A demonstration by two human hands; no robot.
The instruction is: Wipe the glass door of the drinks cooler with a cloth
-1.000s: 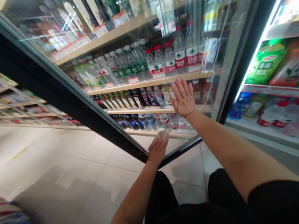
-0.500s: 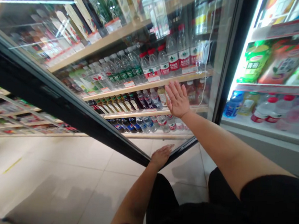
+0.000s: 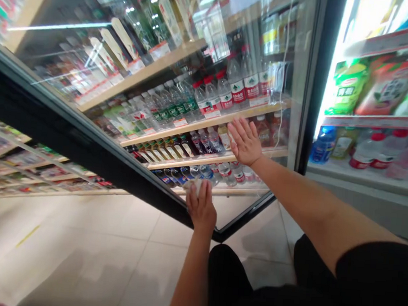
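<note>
A glass door (image 3: 180, 99) in a black frame (image 3: 118, 170) stands swung open before me. Near its lower corner, my left hand (image 3: 201, 209) presses a pale, crumpled cloth (image 3: 195, 185) to the pane, its fingers over the cloth. Higher up and to the right, my right hand (image 3: 245, 142) lies on the glass with its fingers stretched out. A whitish patch shows beside its fingers; whether that is a cloth or a bottle label behind the glass, I cannot tell.
Right of the door, a lit cooler (image 3: 364, 180) holds drinks, including a green bottle (image 3: 350, 86). Through the pane appear wooden shelves (image 3: 177, 129) with rows of bottles. More stocked shelves (image 3: 29, 167) stand at the left. Below are pale floor tiles (image 3: 112, 240).
My left hand has moved left and slightly up along the door's lower part, and the pale cloth now shows under its fingers. My right hand has stayed at nearly the same spot.
</note>
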